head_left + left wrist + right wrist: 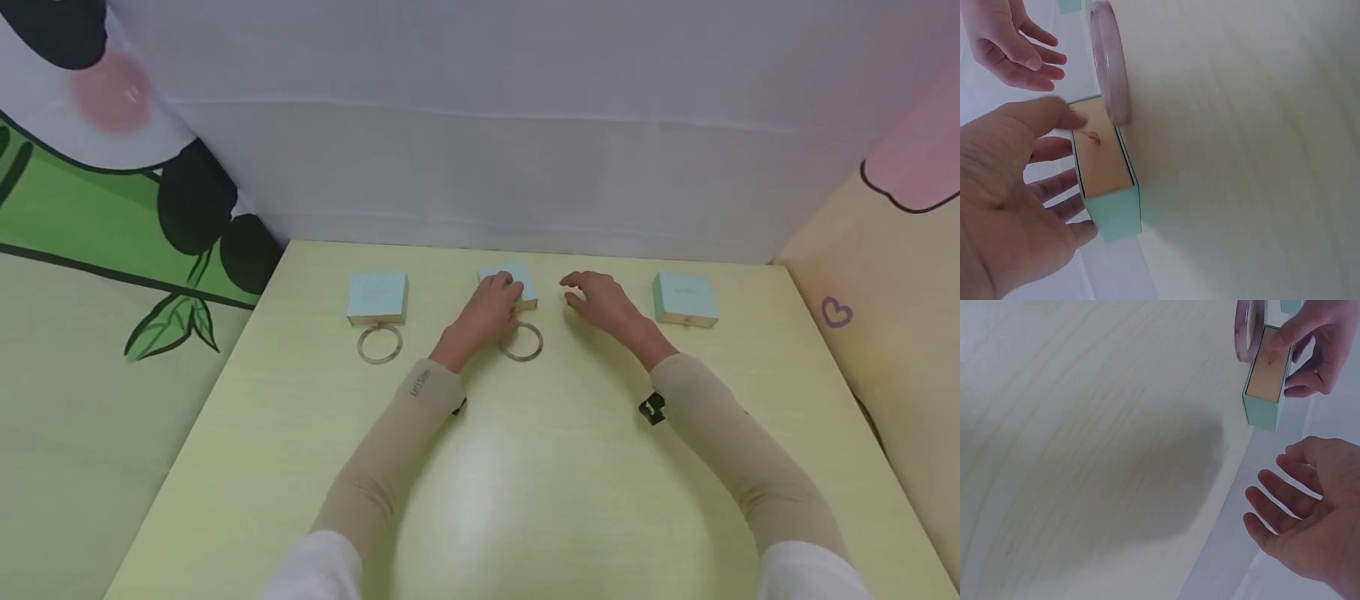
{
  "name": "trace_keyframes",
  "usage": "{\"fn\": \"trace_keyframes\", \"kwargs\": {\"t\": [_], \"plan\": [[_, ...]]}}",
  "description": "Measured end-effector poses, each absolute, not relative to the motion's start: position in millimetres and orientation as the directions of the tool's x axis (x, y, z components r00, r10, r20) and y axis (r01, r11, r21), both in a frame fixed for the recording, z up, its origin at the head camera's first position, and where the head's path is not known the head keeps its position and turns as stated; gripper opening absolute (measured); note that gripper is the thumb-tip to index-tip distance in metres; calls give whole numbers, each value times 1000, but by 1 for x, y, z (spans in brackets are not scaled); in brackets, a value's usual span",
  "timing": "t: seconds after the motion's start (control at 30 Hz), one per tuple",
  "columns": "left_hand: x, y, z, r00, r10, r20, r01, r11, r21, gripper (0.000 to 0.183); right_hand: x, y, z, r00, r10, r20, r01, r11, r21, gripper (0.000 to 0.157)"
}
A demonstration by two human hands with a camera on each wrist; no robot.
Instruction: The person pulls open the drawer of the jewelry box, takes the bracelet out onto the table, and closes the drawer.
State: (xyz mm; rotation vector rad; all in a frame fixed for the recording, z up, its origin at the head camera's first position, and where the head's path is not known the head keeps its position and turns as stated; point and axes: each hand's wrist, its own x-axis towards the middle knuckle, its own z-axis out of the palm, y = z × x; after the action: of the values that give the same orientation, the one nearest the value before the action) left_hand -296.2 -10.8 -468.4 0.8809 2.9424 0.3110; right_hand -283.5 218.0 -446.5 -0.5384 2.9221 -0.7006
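Note:
My left hand (489,310) is at the middle pale blue drawer box (528,289), its fingers over the lid. In the left wrist view, the thumb touches the box's tan drawer front (1105,164) beside a small ribbon pull (1092,137), so the hand grips the box. Just in front of that box lies a round bangle (540,341), which the left wrist partly hides in the head view. To the right of the box, my right hand (606,305) hovers above the table with fingers loosely bent and holds nothing.
A second pale blue box (378,296) stands at the left, with another bangle (380,362) in front of it. At the right stands a third box (686,297). A pale curtain (480,183) hangs behind the table's (487,483) back edge.

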Motion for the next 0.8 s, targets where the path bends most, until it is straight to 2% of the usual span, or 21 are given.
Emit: {"fn": "trace_keyframes", "kwargs": {"t": [0.17,0.33,0.4,0.6,0.8], "plan": [[-291,-4,-470,-857,515,-2,505,841,195,50,-284,217,-448,-923,-384,-3,-340,822,-457,34],[-288,2,-467,-885,465,9,458,867,196,58,-284,214,-450,-919,-394,-7,-346,816,-464,34],[-288,5,-467,-895,446,4,438,876,203,58,-284,213,-451,-920,-392,-11,-341,813,-472,34],[-291,12,-468,-914,406,22,402,893,203,36,-283,209,-451,-919,-393,-21,-332,803,-495,34],[-297,7,-467,-912,410,27,409,899,154,42,-282,205,-450,-916,-399,-43,-323,798,-509,34]]}}
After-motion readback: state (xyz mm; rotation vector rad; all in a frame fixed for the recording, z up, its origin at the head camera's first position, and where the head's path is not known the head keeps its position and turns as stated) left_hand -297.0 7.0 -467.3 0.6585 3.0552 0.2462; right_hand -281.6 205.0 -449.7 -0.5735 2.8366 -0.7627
